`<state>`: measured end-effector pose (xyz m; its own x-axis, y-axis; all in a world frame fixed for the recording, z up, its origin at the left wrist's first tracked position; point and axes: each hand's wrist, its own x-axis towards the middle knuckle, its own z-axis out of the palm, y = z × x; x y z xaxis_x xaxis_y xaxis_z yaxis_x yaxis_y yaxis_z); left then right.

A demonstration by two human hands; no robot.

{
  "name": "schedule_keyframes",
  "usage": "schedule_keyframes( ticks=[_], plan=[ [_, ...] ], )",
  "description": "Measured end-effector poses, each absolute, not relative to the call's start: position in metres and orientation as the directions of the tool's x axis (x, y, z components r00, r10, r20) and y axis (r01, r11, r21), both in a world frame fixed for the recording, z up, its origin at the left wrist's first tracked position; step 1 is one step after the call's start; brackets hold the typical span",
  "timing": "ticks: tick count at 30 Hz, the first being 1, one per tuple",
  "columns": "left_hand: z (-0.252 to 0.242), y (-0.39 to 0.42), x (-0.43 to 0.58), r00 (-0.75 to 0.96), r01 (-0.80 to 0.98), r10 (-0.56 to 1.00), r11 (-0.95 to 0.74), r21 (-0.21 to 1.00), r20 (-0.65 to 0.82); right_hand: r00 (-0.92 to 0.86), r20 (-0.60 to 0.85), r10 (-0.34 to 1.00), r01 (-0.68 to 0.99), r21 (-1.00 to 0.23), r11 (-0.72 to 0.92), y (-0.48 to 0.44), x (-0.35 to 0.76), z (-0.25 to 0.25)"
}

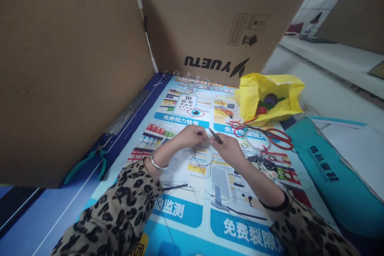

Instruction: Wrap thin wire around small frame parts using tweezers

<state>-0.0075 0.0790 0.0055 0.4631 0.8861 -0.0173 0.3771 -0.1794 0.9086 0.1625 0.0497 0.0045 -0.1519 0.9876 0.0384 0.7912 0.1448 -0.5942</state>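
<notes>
My left hand (190, 137) and my right hand (228, 147) meet over a printed poster (186, 208) that covers the table. The right hand is closed round a thin dark tool (215, 136), like tweezers, whose tip points at the left fingers. The left hand's fingers are pinched together on something too small to make out. Thin wire or thread (200, 160) loops on the poster just below both hands. Both arms wear leopard-print sleeves, and a silver bangle (156, 164) sits on the left wrist.
Tall cardboard panels (75, 68) wall the left and back. A yellow bag (270, 96) with coloured bits lies at the back right, red-handled scissors (280, 138) and a tape roll (256, 140) beside it. Green-handled pliers (90, 162) lie left. A teal bag (330, 176) lies right.
</notes>
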Motion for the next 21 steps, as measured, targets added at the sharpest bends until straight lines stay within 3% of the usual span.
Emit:
schedule_keyframes(
  ticks=[8, 12, 16, 21],
  plan=[
    [0.007, 0.085, -0.014, 0.455, 0.420, 0.888, -0.278, 0.864, 0.064, -0.218, 0.038, 0.975, 0.785, -0.587, 0.198, 0.055, 0.159, 0.005],
    [0.015, 0.091, -0.028, 0.434, 0.580, 0.893, -0.380, 0.721, 0.122, -0.247, 0.094, 0.965, 0.848, -0.462, 0.262, 0.059, 0.157, 0.007],
    [0.018, 0.088, -0.032, 0.331, 0.742, 0.940, -0.312, 0.594, 0.079, -0.334, 0.192, 0.923, 0.867, -0.322, 0.380, 0.061, 0.155, 0.002],
    [0.018, 0.078, -0.020, 0.371, 0.841, 0.929, -0.330, 0.428, -0.013, -0.394, 0.345, 0.852, 0.839, -0.243, 0.486, 0.059, 0.156, -0.009]
  ],
)
